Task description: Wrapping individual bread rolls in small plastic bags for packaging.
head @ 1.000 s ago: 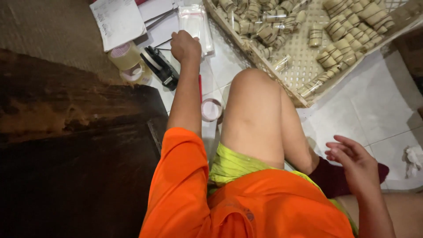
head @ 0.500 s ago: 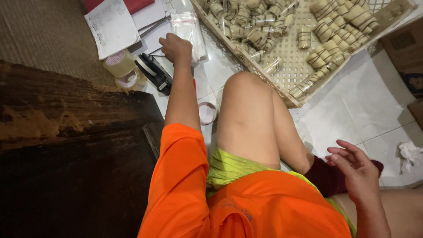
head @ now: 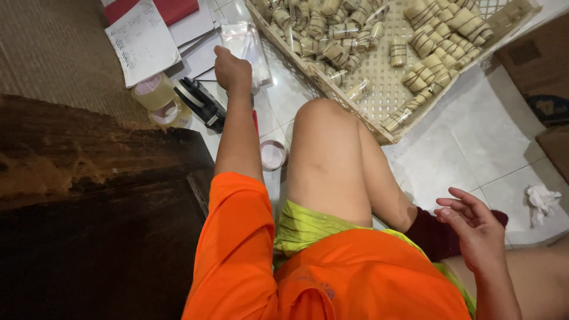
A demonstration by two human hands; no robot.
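Observation:
My left hand [head: 232, 71] is stretched out ahead over the floor, its fingers closed on a stack of clear plastic bags [head: 246, 42] lying on the white tiles. Just left of it sit a black tape dispenser [head: 200, 102] and rolls of clear tape [head: 156, 93]. My right hand [head: 474, 228] hovers open and empty beside my right leg, near a dark red cloth [head: 435, 234]. My bent knee [head: 323, 127] rises between the two hands.
A cream plastic tray [head: 388, 104] holding several wrapped rolls stands ahead on the right. Papers [head: 142, 38] and a red folder [head: 160, 9] lie at the top left. A dark wooden block [head: 89, 195] fills the left. A small round lid [head: 272, 155], a crumpled tissue [head: 542, 198] and cardboard boxes [head: 536, 59] are nearby.
The view has tilted down a little. My left hand has stayed on the plastic bags, reaching slightly further. My right hand has barely shifted.

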